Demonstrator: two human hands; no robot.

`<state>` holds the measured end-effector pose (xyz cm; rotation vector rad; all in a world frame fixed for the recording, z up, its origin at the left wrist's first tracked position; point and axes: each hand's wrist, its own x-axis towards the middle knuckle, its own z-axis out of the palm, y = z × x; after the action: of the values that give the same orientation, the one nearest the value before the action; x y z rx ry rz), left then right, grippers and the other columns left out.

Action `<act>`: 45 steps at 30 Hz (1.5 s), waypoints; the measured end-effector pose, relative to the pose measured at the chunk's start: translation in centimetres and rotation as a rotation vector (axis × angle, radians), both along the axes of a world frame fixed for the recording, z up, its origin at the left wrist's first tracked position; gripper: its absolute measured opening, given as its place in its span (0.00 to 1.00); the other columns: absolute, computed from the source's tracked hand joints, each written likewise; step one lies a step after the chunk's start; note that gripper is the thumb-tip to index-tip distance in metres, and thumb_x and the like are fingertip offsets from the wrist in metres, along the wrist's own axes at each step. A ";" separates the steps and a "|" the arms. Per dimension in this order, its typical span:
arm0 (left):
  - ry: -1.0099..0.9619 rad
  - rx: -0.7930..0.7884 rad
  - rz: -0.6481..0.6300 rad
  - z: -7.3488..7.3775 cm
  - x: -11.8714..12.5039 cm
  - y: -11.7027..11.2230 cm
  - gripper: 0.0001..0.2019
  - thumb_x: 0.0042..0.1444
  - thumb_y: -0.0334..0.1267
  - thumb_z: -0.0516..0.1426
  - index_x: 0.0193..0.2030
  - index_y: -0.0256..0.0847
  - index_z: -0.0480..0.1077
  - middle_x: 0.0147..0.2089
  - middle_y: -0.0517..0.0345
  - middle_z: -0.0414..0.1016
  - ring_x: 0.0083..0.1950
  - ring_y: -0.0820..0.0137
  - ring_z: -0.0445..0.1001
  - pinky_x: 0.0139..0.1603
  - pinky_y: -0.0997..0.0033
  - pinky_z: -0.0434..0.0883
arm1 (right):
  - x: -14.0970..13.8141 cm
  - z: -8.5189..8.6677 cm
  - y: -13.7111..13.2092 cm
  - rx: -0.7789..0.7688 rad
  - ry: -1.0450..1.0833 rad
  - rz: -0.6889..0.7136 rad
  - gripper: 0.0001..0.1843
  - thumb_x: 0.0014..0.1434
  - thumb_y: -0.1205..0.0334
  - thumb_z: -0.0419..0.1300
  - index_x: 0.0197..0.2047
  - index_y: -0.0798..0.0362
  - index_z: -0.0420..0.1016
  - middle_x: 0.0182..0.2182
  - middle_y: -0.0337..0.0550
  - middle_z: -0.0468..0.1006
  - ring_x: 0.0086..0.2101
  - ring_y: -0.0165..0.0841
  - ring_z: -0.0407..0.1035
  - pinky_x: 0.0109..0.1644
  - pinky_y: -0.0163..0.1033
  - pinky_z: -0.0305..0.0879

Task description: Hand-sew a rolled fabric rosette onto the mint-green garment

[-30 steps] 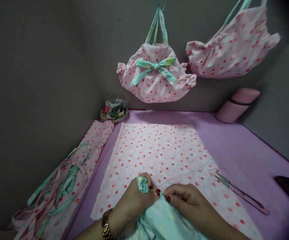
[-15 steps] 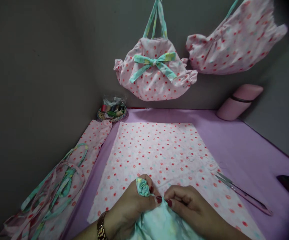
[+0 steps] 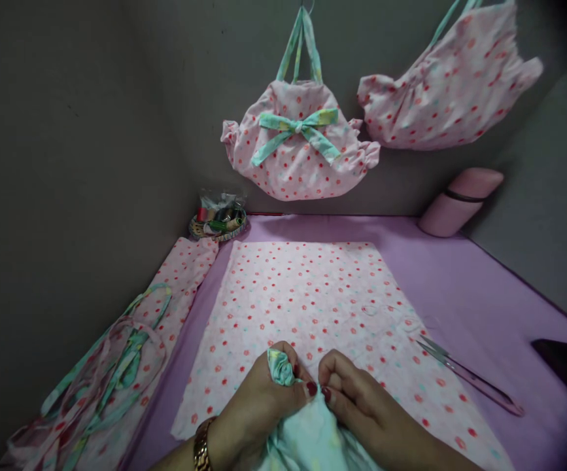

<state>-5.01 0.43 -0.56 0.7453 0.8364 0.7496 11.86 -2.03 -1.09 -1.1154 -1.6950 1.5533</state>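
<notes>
Mint-green fabric (image 3: 312, 437) hangs bunched between my hands at the bottom middle. My left hand (image 3: 268, 399) is closed on it, thumb pressed on top, and a gathered twist of the cloth pokes up above the fist. Right beside the left thumb, my right hand (image 3: 356, 399) pinches at the same fabric's edge with thumb and index finger. Whether a needle sits in that pinch is too small to tell. Under both hands lies a flat pink dotted cloth (image 3: 303, 288), with thin loose thread on its right part.
Pink-handled thread snips (image 3: 474, 376) lie at the right, near a dark object (image 3: 565, 366). Ribbons (image 3: 126, 366) are heaped on folded dotted fabric at left. A basket of thread spools (image 3: 219, 226) and a pink bottle (image 3: 460, 201) stand behind. Dotted bags (image 3: 297, 176) hang on the wall.
The view has shifted slightly. My right hand's fingers are curled a little higher beside the left thumb; the left hand keeps its grip on the fabric.
</notes>
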 end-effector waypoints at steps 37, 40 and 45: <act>0.312 0.363 -0.118 -0.5 0.2 -0.8 0.09 0.42 0.24 0.54 0.26 0.41 0.58 0.23 0.67 0.61 0.25 0.76 0.57 0.26 0.77 0.57 | -0.9 1.0 -0.9 1.291 -0.474 0.040 0.18 0.62 0.73 0.43 0.31 0.59 0.73 0.18 0.43 0.72 0.19 0.32 0.61 0.20 0.37 0.56; 0.257 0.321 -0.053 -1.3 0.3 0.1 0.13 0.39 0.27 0.58 0.24 0.42 0.55 0.21 0.68 0.61 0.22 0.77 0.57 0.24 0.77 0.56 | 0.0 1.5 -0.2 1.087 -0.517 -0.084 0.16 0.64 0.66 0.43 0.32 0.56 0.69 0.23 0.44 0.73 0.25 0.33 0.66 0.27 0.36 0.64; 0.173 0.234 0.005 -2.6 0.2 1.1 0.19 0.36 0.33 0.63 0.22 0.43 0.51 0.17 0.72 0.56 0.18 0.80 0.52 0.21 0.79 0.49 | 6.5 2.2 0.2 0.827 -0.894 -0.493 0.14 0.60 0.66 0.49 0.49 0.57 0.65 0.41 0.54 0.74 0.42 0.40 0.69 0.43 0.45 0.67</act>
<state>-4.85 1.52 -3.13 1.0287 0.9163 0.8044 18.40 -1.81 1.13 -1.6461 -2.0345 -0.0625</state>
